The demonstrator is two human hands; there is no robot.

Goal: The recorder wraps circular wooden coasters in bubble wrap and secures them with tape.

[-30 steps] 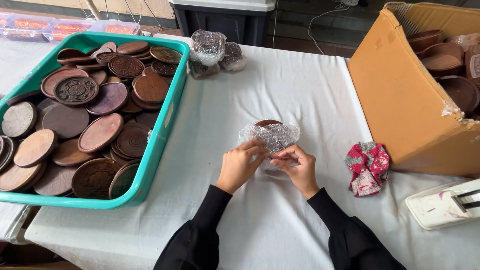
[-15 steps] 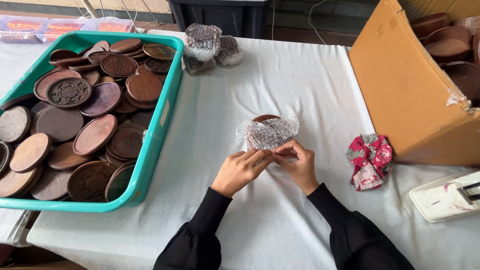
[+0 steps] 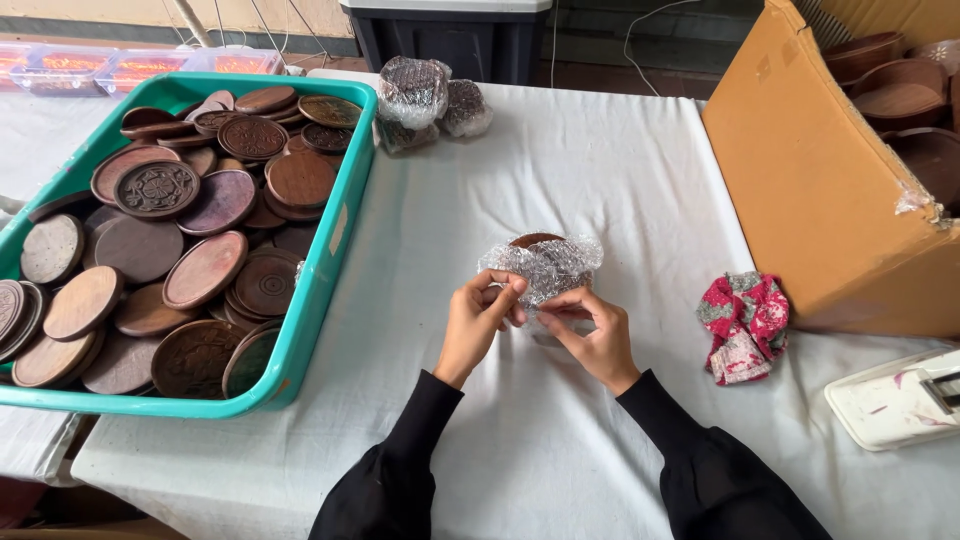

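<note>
White cloth covers the tabletop, and the person sits at its near edge in long black sleeves. Both hands meet over the middle of the cloth, working at a round brown wooden disc half swaddled in clear bubble wrap. The left hand has its grip pinched closed on the near edge of the wrap, thumb against fingertips. The right hand does much the same just beside it, fingers curled and nipping the wrap from below (how much of the disc itself it touches, I cannot tell). The bundle rests on the cloth just beyond the fingertips, with only a sliver of dark wood peeping out at its far rim.

To the left stands a teal plastic tub, heaped with bare carved discs in browns and purples, some flat, some leaning on edge. At the far side of the tabletop, near the tub's corner, lie a few wrapped bundles already cased in bubble wrap. On the right a cardboard box lies tipped on its side with wooden bowls showing inside. A crumpled red-and-white rag sits in front of the box, and a white tape dispenser lies at the right edge.
</note>
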